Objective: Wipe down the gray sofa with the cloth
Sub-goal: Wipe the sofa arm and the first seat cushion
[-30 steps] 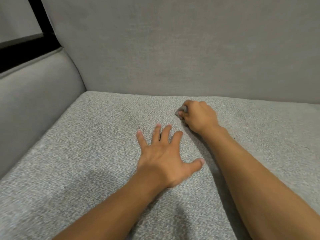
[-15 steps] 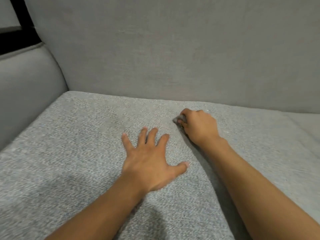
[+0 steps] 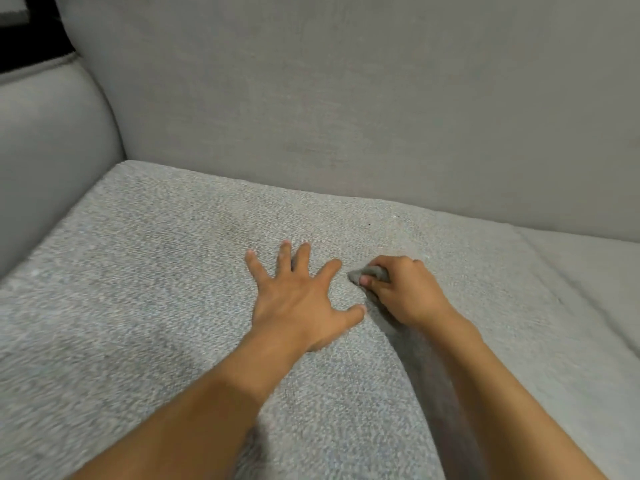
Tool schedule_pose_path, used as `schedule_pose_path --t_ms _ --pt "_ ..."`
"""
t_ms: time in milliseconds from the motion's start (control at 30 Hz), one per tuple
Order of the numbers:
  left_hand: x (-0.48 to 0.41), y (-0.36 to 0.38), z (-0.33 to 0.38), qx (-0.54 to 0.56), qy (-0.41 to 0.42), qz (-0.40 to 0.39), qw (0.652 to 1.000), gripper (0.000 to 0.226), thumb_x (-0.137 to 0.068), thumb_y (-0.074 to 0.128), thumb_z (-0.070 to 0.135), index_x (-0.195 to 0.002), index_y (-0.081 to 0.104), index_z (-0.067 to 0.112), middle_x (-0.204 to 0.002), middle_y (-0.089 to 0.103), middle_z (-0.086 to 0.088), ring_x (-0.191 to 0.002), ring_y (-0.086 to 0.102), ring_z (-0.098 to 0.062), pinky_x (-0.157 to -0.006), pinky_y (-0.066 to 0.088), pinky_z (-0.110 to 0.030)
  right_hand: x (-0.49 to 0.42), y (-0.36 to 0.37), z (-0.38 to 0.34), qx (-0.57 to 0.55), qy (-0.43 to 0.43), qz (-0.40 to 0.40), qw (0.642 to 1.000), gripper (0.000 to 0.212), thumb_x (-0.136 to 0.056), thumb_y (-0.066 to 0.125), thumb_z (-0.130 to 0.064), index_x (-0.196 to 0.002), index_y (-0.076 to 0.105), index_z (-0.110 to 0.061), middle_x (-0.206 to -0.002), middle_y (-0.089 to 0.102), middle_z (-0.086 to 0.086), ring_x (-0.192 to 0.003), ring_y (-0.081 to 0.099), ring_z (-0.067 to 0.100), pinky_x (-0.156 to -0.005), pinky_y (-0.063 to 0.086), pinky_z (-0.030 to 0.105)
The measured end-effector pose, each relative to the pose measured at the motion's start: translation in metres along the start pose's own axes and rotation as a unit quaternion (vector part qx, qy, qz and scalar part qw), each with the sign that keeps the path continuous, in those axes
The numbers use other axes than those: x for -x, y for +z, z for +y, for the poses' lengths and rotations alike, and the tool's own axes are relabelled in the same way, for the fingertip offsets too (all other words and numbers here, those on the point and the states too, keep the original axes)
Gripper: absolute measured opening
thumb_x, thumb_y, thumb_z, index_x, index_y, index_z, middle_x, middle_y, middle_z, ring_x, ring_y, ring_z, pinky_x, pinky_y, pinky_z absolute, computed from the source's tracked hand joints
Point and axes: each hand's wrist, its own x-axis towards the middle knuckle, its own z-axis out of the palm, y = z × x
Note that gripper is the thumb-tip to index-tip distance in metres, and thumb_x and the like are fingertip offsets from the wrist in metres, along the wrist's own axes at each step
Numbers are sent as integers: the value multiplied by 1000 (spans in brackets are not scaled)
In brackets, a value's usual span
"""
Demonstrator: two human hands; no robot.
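Note:
The gray sofa's seat cushion fills the lower view, with its smooth backrest rising behind. My left hand lies flat on the cushion, fingers spread and straight. Just to its right, my right hand is curled around a small bunched gray cloth, pressed down on the seat. Only the front end of the cloth sticks out past the fingers; the rest is hidden in the fist.
A padded armrest bounds the seat on the left. A second, paler seat cushion begins at the right, past a seam. A dark black frame shows above the armrest at top left.
My right hand with the cloth has slid back toward me across the seat and now sits beside my left hand's fingers. My left hand stays flat on the cushion. The view shifted slightly.

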Motion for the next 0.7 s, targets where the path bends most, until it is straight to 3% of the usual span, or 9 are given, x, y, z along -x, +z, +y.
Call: schedule_pose_path --t_ms 133,267,467,700 --pt "5 -3 -4 18 23 4 1000 86 -83 20 90 -158 12 49 -172 -2 -11 -156 -11 -40 -107 -15 -80 53 -14 -3 -3 69 -35 997 13 -95 66 -37 -96 72 -26 -80 68 -6 -80 63 18 -66 46 31" --pt "11 -9 -7 26 41 -5 999 83 -84 24 89 -157 16 51 -171 1 -12 -156 -9 -40 -108 -12 -80 94 -6 -6 32 104 -28 994 15 -94 64 -43 -96 71 -29 -86 72 -4 -84 66 20 -73 55 39" --pt "5 -1 -6 25 35 14 999 84 -79 21 95 -154 17 57 -171 4 -9 -157 -6 -37 -109 -12 -79 76 -3 10 96 10 10 995 21 -97 56 -50 -109 65 -35 -99 72 -7 -95 65 23 -73 50 36" --pt "2 -3 0 1 6 12 1000 84 -73 20 98 -150 14 66 -171 6 1 -158 -3 -26 -114 -5 -76 9 -17 41 120 -78 40 989 21 -101 49 -41 -111 63 -28 -104 71 5 -95 64 33 -71 50 38"
